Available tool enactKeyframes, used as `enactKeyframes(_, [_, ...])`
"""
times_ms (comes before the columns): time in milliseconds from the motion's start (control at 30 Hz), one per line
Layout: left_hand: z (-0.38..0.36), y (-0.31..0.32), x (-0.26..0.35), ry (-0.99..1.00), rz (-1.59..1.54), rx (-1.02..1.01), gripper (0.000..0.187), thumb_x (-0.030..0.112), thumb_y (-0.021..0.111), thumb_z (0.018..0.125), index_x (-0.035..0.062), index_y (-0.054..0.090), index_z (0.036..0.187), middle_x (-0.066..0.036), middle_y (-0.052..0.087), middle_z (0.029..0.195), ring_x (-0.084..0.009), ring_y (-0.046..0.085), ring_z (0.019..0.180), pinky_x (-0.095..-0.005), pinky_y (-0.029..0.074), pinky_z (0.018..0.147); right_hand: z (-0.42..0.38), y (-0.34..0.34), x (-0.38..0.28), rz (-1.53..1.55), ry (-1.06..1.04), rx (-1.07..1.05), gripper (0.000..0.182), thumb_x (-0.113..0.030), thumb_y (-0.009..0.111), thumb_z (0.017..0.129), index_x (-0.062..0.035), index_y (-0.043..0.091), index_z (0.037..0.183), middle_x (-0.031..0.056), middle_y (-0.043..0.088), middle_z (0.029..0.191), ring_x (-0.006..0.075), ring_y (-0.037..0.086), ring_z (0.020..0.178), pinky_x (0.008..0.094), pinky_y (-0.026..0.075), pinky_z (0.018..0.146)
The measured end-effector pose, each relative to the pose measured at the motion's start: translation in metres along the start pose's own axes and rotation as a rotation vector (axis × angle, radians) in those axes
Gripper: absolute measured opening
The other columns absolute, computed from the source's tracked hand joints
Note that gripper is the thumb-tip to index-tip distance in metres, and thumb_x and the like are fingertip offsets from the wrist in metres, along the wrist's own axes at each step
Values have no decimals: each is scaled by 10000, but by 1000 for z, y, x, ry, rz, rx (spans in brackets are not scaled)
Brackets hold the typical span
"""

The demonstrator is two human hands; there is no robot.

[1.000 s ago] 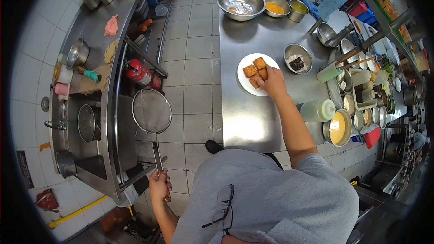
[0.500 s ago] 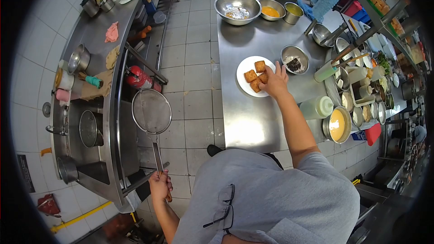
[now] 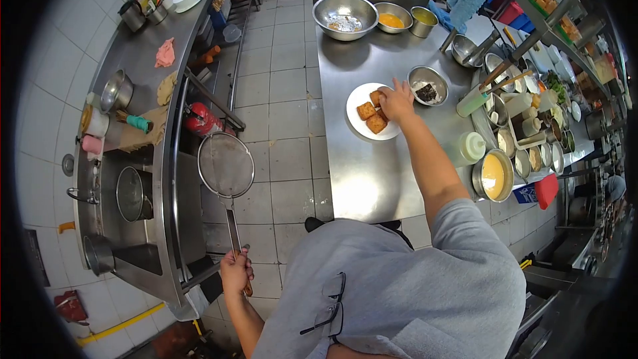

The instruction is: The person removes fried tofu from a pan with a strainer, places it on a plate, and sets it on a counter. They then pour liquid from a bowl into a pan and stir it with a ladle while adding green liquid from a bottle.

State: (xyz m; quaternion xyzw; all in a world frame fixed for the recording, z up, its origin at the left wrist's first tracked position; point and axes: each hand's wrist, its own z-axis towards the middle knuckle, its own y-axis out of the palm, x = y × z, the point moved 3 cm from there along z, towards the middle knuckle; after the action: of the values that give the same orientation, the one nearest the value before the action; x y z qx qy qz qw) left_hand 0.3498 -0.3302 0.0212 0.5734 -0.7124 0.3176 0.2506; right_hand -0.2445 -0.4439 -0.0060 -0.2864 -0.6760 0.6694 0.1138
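Left hand (image 3: 236, 272) clenched on the handle (image 3: 232, 228) of a round metal mesh strainer (image 3: 226, 165)
Golden-brown fried cubes (image 3: 365, 111) on a round white plate (image 3: 353, 119), left side of the steel worktop (image 3: 362, 189); right hand (image 3: 397, 103) partly spread there, can't tell if it's pinching one

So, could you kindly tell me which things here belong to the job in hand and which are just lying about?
Seemingly in use: fried golden blocks, at the right hand; white plate; mesh strainer, in the left hand.

Apparently just lying about: pink cloth; red fire extinguisher.
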Motion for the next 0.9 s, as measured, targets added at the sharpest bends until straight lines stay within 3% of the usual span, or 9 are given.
enactKeyframes(133, [-1, -4, -1, 9, -19, -4, 88, 109, 532, 937, 26, 553, 958, -19, 483, 601, -93, 407, 378, -263, 350, 341, -15, -7, -5, -56, -20, 49, 391, -296, 538, 916, -166, 579, 1283, 176, 339, 1486, 405, 264, 1378, 506, 217, 1123])
enactKeyframes(200, [0, -6, -4, 19, -54, -23, 91, 112, 538, 935, 26, 552, 960, -20, 480, 597, -93, 407, 377, -262, 349, 341, -26, -1, 6, 165, -44, 454, 410, -255, 563, 912, -111, 558, 1295, 227, 336, 1470, 428, 307, 1345, 471, 259, 1111])
enactKeyframes(267, [3, -10, -9, 18, -62, -22, 92, 116, 544, 934, 26, 554, 954, -20, 482, 598, -92, 405, 377, -262, 348, 341, -68, -4, 4, 318, -89, 648, 420, -194, 591, 895, -23, 536, 1275, 270, 377, 1406, 433, 380, 1275, 451, 313, 1073])
enactKeyframes(367, [7, -12, -16, 13, -87, -21, 98, 124, 557, 930, 26, 557, 939, -21, 483, 599, -91, 403, 376, -261, 350, 341, -154, 21, -17, 271, -292, 703, 385, -118, 614, 850, 13, 539, 1204, 258, 493, 1239, 418, 471, 1135, 469, 388, 971])
enactKeyframes(467, [8, -12, -27, 4, -100, -26, 107, 130, 575, 921, 24, 560, 922, -22, 485, 599, -93, 412, 383, -262, 359, 346, -230, 44, -67, 359, -798, 158, 288, -132, 625, 823, -44, 610, 1097, 144, 604, 1101, 338, 568, 1039, 445, 450, 919])
enactKeyframes(533, [-2, -11, -39, -2, -114, -12, 113, 132, 586, 916, 22, 562, 913, -22, 486, 600, -94, 421, 390, -262, 367, 351, -268, 56, -100, 573, -957, -245, 237, -171, 628, 833, -61, 637, 1042, 120, 635, 1016, 303, 590, 995, 427, 456, 911])
enactKeyframes(667, [-51, 2, -66, 9, -203, 17, 136, 138, 612, 904, 11, 566, 918, -30, 512, 621, -103, 454, 423, -263, 403, 382, -256, 88, -113, 445, -1263, -324, 233, -250, 636, 844, -62, 658, 981, 96, 655, 941, 270, 603, 952, 411, 463, 883])
enactKeyframes(733, [-94, 13, -82, 70, -289, 23, 146, 136, 617, 904, 1, 568, 929, -39, 539, 650, -106, 482, 455, -260, 428, 413, -238, 98, -122, 127, -1266, -260, 275, -321, 627, 850, -69, 677, 946, 73, 671, 898, 262, 609, 928, 398, 467, 845])
enactKeyframes(900, [-206, 68, -137, 58, -436, 314, 160, 163, 612, 920, 14, 562, 950, -40, 563, 698, -106, 514, 512, -266, 453, 458, -243, 105, -144, -1, -1331, -197, 292, -349, 667, 809, -84, 710, 924, 100, 690, 877, 284, 620, 850, 402, 473, 775])
